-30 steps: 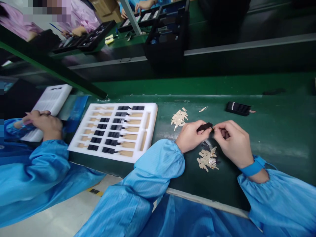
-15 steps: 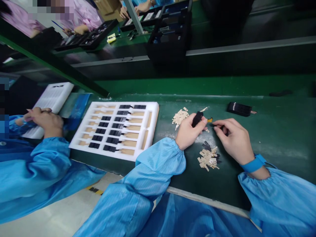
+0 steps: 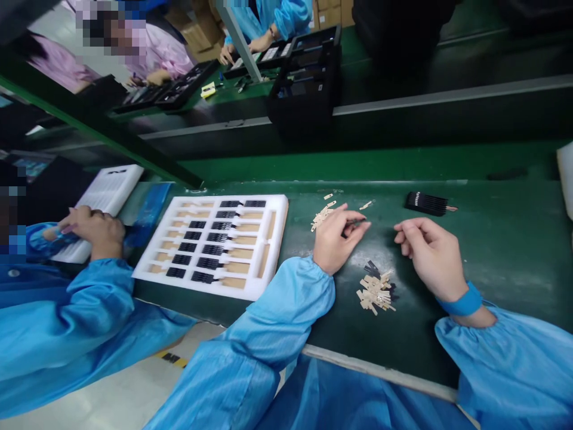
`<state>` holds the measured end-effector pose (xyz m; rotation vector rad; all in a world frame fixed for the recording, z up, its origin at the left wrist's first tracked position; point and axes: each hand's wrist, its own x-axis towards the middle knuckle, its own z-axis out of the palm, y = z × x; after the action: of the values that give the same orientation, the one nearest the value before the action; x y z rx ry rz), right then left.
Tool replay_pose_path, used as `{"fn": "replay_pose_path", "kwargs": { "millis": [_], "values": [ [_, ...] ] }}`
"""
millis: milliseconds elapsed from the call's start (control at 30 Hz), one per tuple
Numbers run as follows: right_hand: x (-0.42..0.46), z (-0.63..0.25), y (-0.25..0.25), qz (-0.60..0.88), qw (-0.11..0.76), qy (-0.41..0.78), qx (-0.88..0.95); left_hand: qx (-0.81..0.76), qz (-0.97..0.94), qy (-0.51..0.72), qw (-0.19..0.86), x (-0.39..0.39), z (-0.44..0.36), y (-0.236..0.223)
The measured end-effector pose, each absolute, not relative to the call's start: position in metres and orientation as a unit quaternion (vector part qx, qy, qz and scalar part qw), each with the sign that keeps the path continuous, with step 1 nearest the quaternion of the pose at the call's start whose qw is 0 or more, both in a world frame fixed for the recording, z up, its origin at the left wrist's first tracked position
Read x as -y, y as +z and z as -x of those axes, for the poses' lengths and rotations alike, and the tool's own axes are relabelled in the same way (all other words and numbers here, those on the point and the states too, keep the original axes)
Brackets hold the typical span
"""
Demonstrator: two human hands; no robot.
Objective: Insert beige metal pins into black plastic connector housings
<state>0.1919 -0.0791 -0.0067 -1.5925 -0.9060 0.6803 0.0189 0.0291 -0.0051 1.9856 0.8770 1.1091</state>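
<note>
My left hand [image 3: 336,240] is curled above the green table, beside a pile of small cream strips [image 3: 323,216]. A dark edge shows between its thumb and fingers, where the black part seen earlier is mostly hidden. To its right, my right hand [image 3: 432,254] is closed in a pinch, and what it holds, if anything, cannot be made out. Below and between the hands lies a second pile of cream strips [image 3: 376,292], with a few black strips [image 3: 372,269] at its edge. A black finned part [image 3: 425,203] lies beyond my right hand.
A white foam tray [image 3: 255,289] with rows of black parts stands left of my left arm. Farther left, a co-worker's hands [image 3: 96,230] are by another white tray [image 3: 119,182]. A green post [image 3: 134,143] slants across; black trays [image 3: 308,77] stand on the far bench.
The black part in my left hand has turned mostly out of sight. My hands are slightly farther apart, and the yellow piece between them no longer shows. The view has shifted slightly.
</note>
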Motion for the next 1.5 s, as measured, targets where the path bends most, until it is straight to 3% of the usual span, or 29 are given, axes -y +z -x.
{"fn": "replay_pose_path", "kwargs": {
  "millis": [100,300,533,867,1200,1500],
  "values": [
    [0.080,-0.196,-0.005,0.633,0.560,0.387,0.369,-0.252,-0.822,0.412,0.302,-0.028,-0.014,-0.010],
    [0.085,-0.191,0.008,0.552,0.487,0.516,0.437,-0.247,-0.801,0.367,0.403,-0.022,-0.012,-0.018],
    [0.085,-0.191,0.002,0.640,0.553,0.355,0.397,-0.312,-0.774,0.302,0.460,-0.018,-0.018,-0.009],
    [0.085,-0.183,0.002,0.659,0.541,0.239,0.465,-0.387,-0.716,0.245,0.527,-0.013,-0.023,-0.006],
    [0.084,-0.186,-0.005,0.661,0.501,0.322,0.457,-0.357,-0.738,0.215,0.530,-0.013,-0.022,-0.002],
    [0.082,-0.191,-0.002,0.683,0.550,0.264,0.403,-0.337,-0.546,0.146,0.753,-0.015,-0.027,-0.005]
  ]
}}
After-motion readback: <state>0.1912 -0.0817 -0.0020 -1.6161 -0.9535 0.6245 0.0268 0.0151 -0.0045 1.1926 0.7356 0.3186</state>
